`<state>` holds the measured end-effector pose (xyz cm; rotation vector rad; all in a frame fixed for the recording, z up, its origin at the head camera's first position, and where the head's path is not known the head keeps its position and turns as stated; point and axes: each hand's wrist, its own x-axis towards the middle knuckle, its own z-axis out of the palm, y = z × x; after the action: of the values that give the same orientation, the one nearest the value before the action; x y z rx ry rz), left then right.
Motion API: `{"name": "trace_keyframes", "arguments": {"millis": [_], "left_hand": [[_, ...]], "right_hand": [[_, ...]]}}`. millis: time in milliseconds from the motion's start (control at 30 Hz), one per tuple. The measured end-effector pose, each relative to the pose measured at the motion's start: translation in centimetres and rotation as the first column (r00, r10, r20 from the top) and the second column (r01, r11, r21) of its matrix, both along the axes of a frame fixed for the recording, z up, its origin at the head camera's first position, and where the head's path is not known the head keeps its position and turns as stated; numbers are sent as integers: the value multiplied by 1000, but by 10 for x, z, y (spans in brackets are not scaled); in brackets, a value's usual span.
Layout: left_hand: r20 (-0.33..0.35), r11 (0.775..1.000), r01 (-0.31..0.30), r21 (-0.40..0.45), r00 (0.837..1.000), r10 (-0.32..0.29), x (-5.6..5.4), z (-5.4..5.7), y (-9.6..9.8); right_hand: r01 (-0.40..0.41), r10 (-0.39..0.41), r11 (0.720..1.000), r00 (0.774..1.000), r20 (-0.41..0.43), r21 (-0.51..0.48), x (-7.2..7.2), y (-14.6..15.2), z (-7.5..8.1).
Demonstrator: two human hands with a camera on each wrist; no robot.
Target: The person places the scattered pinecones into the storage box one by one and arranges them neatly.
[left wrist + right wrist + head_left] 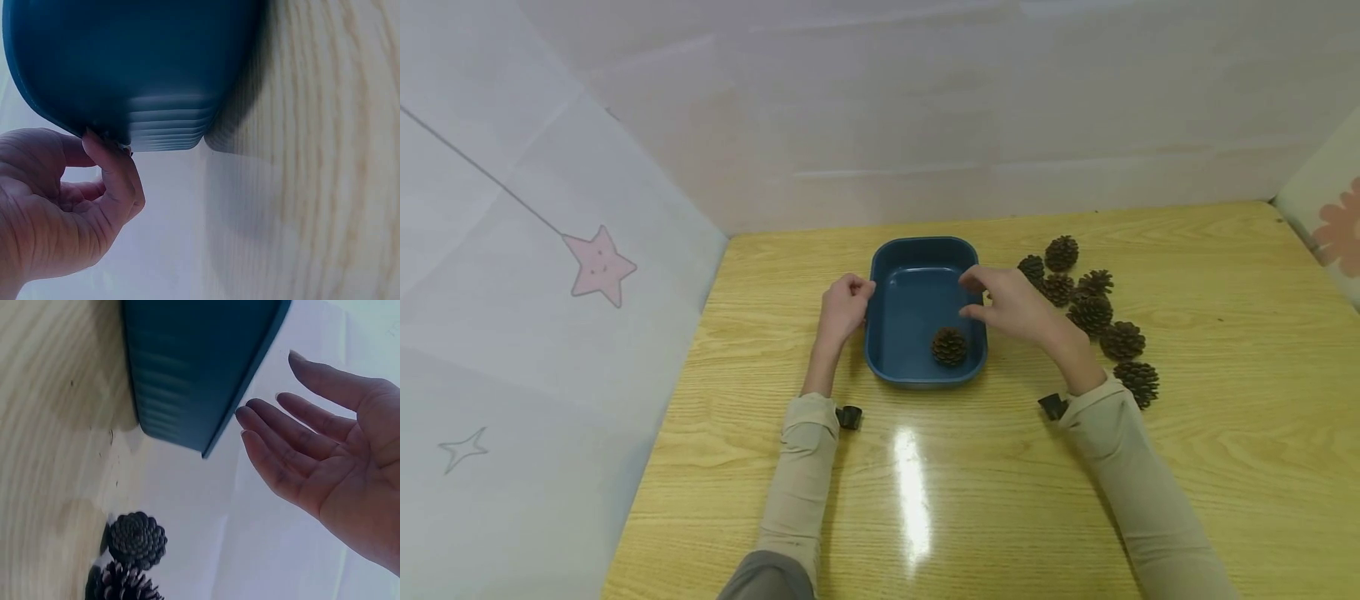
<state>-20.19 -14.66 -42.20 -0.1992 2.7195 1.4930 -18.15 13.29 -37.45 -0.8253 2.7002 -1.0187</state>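
Note:
A deep blue rectangular dish [913, 304] stands on the wooden table. Inside it, in the near right corner, lies one brown pine cone [950, 347]. My left hand [846, 307] is at the dish's left side, and in the left wrist view its thumb and fingertips pinch the rim. Over the right rim hovers my right hand [1011, 304], thumb and fingers spread apart with nothing between them. The right wrist view shows that palm [350, 462] bare and the fingertips level with the dish's upper edge.
Several pine cones [1090, 312] lie in a loose group right of the dish, partly behind the right hand and forearm. A pale wall [925, 125] rises behind the table [985, 500]. A black wrist device [848, 417] sits at the left cuff.

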Motion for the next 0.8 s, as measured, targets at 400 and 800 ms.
{"name": "trace_keyframes", "arguments": {"millis": [400,800], "left_hand": [[-4,1000,-9,-8,1000,9,-2,-1,-2],[-12,1000,-10,-14,1000,9,-1,-1,-2]], "right_hand": [[107,-107,994,994,20,14,-6,21,10],[201,-200,980,978,62,0,-10,43,13]]}}
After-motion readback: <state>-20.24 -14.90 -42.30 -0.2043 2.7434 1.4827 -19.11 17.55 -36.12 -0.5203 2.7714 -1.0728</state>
